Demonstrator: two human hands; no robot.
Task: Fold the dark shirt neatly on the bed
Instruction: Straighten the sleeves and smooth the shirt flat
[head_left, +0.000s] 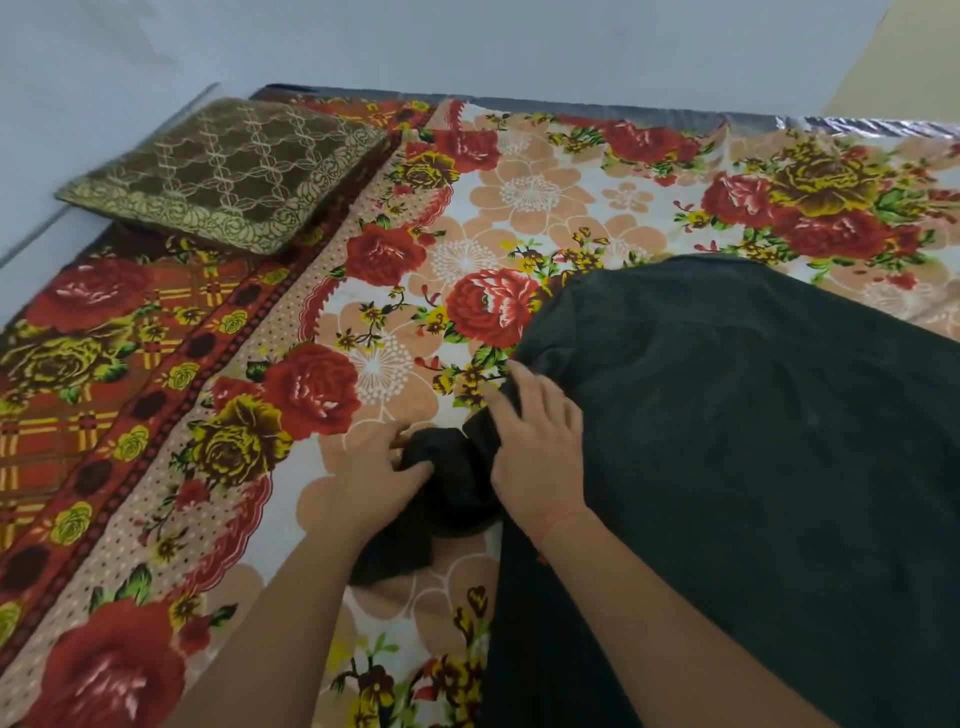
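Note:
The dark shirt (753, 441) lies spread over the right half of the flowered bed sheet (395, 291). One sleeve (447, 493) is bunched up at its left side. My left hand (374, 467) pinches the crumpled end of that sleeve between thumb and fingers. My right hand (540, 441) rests flat, fingers spread, on the shirt's shoulder where the sleeve joins the body. A red thread circles my right wrist. The shirt's lower part runs out of view at the bottom right.
A brown patterned cushion (223, 171) sits at the bed's far left corner, against the pale wall (467, 47). The mattress edge (779, 122) runs along the back. The sheet to the left of my hands carries nothing.

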